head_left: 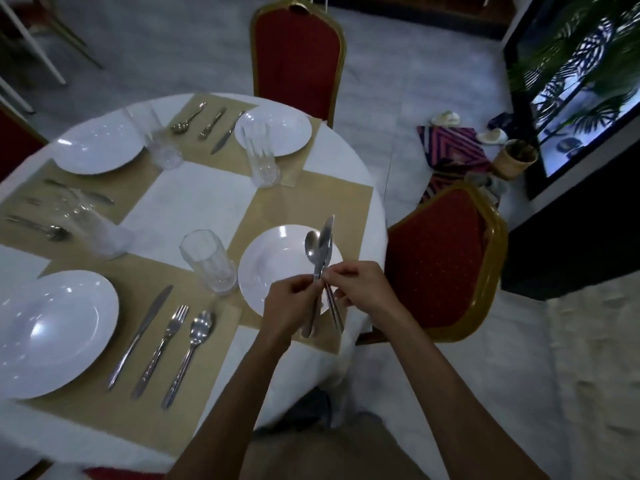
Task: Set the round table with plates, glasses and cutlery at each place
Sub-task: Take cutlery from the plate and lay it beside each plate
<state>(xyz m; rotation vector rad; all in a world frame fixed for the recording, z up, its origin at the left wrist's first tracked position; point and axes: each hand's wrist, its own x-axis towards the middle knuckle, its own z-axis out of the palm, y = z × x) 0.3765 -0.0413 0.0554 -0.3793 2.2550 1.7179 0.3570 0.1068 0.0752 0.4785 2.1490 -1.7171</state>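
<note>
— Hands?
— The left hand (289, 301) is curled round the handles of a cutlery bundle (322, 251), spoon bowl and knife blade pointing up. The right hand (358, 289) pinches one handle in the same bunch.
— Where?
— Over the white plate (270, 271) at the place by the red chair (440, 265), with a glass (209, 261) just left of it. The other three places on the round table (194, 202) each show plate, glass and cutlery.

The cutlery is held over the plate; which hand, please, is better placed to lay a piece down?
Right hand, probably: it pinches one piece while the left hand grips the remaining cutlery.
</note>
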